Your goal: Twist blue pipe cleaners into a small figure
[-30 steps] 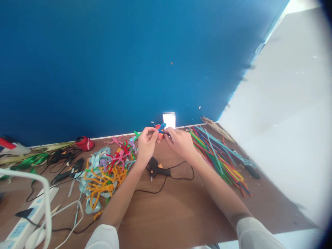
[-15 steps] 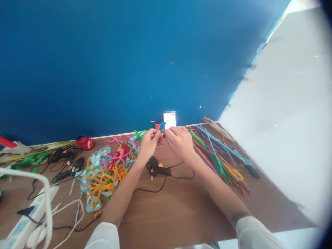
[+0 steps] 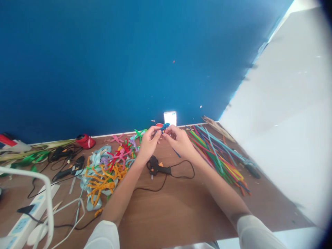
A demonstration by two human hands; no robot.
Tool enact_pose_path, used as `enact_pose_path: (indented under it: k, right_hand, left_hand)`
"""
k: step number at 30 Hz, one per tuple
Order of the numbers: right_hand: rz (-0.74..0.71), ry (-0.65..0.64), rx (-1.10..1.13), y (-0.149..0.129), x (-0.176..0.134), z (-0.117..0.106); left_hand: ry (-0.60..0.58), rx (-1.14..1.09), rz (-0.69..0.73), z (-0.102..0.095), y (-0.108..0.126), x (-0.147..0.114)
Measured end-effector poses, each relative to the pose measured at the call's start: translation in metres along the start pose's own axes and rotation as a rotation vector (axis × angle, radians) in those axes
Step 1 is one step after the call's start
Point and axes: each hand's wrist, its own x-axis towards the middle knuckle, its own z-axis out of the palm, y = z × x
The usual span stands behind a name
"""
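A blue pipe cleaner, twisted into a small bundle at one end, is held up between my two hands. My left hand pinches it from the left with thumb and fingers. From the right, my right hand grips it too, and a straight blue end sticks out below that palm. Under the hands a black glue gun lies on the brown table, its cord looping to the right. Fingertip detail is partly hidden.
Left of my arm lie pipe-cleaner figures over pale blue ribbon. Loose coloured pipe cleaners spread at right. A lit screen leans on the blue wall. A power strip and more glue guns sit at left.
My right hand has turned and its fingers have shifted on the blue pipe cleaner. The bundled end now tilts more to the right, and a straight end shows below the right hand.
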Motion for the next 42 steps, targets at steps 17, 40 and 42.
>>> enact_pose_path:
  k: [17, 40, 42]
  right_hand:
    - [-0.039, -0.01, -0.56, -0.002, -0.003, -0.01]
    - [-0.714, 0.037, -1.02, 0.007, 0.003, -0.027]
    - [-0.725, 0.016, -1.034, 0.01, 0.005, -0.027]
  left_hand:
    - [-0.19, 0.343, -0.026, -0.003, 0.001, -0.001]
    - [-0.092, -0.283, -0.249, 0.004, 0.008, -0.004]
    - [-0.128, -0.332, -0.266, 0.004, 0.008, -0.004]
